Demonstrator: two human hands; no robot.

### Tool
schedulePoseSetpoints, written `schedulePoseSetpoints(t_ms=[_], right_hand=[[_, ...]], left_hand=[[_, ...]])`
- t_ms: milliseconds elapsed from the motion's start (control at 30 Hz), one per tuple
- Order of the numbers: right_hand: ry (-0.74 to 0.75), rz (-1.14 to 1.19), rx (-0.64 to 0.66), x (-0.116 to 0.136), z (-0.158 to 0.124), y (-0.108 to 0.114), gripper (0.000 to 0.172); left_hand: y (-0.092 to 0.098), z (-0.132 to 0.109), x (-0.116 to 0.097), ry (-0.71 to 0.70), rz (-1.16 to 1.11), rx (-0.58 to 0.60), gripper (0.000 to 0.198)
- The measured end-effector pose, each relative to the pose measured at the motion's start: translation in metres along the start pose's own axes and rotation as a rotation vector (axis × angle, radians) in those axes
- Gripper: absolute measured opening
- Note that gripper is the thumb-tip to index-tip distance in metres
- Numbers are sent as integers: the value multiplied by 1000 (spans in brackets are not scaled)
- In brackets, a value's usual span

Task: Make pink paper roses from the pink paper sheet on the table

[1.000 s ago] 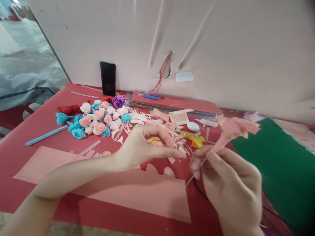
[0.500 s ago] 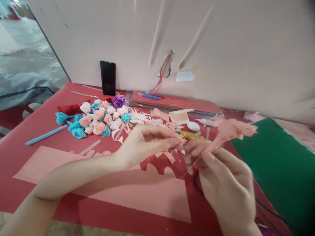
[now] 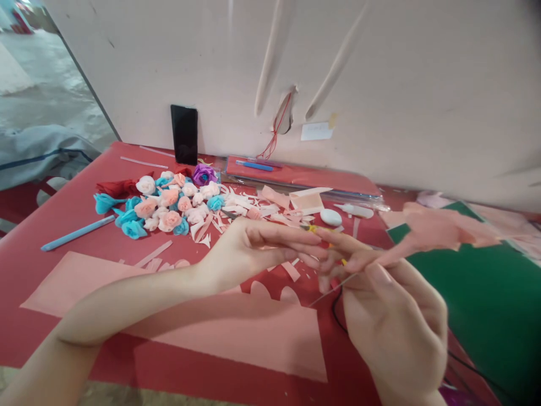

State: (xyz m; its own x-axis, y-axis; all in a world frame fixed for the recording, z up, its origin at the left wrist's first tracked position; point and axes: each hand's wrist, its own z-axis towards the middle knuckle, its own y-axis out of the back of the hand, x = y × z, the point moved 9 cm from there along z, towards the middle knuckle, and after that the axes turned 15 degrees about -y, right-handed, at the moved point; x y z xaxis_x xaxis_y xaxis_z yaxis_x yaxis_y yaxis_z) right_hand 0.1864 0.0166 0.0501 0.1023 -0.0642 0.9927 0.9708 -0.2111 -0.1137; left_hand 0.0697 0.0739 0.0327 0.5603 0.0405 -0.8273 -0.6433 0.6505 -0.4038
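In the head view, the right hand (image 3: 395,321) is pinching the narrow base of a pink paper piece (image 3: 431,228), its thumb and fingers clamping there around the top of a thin stem (image 3: 333,289). The pink paper piece is pointing away to the right, above a green sheet (image 3: 490,293), while the thin stem is slanting down to the left. The left hand (image 3: 228,256) is stretching its fingers toward the right hand's fingertips; the two hands are overlapping there, so I cannot tell whether the left fingertips are pressing together on anything.

As for progress, many paper flowers (image 3: 170,220) are lying heaped at the back left of the red table (image 3: 25,338), apparently finished. The pink paper piece is looking only partly shaped beside them, flaring loosely rather than forming a compact bloom. Cut petal shapes (image 3: 260,289) are lying along the upper edge of a large pink sheet (image 3: 236,332), so some material seems to be remaining unused, with scraps (image 3: 291,270) lying beyond it
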Motion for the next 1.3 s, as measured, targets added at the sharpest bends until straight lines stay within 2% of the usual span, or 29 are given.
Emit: schedulePoseSetpoints(t_ms=[267,500,733,1067,1167,1300], right_hand=[[-26,29,30,-4,-3,-2,13],[-5,-35,81,-2,-8,-4,14],[1,-44,112,-4,-12,-4,15],[26,-62,159,-2,-13,-9,15],[31,-88,156,-1,-11,-12,16],[34,-80,134,-1,-10,-10,15]], left_hand=[[1,-1,8,139,-29,-56,19],[1,-1,7,123,-16,-70,14],[-2,-2,11,164,-126,-86,14],[-3,1,2,64,-43,-52,19],[-3,1,2,73,-63,-57,22],[-4,1,2,92,-104,-67,17]])
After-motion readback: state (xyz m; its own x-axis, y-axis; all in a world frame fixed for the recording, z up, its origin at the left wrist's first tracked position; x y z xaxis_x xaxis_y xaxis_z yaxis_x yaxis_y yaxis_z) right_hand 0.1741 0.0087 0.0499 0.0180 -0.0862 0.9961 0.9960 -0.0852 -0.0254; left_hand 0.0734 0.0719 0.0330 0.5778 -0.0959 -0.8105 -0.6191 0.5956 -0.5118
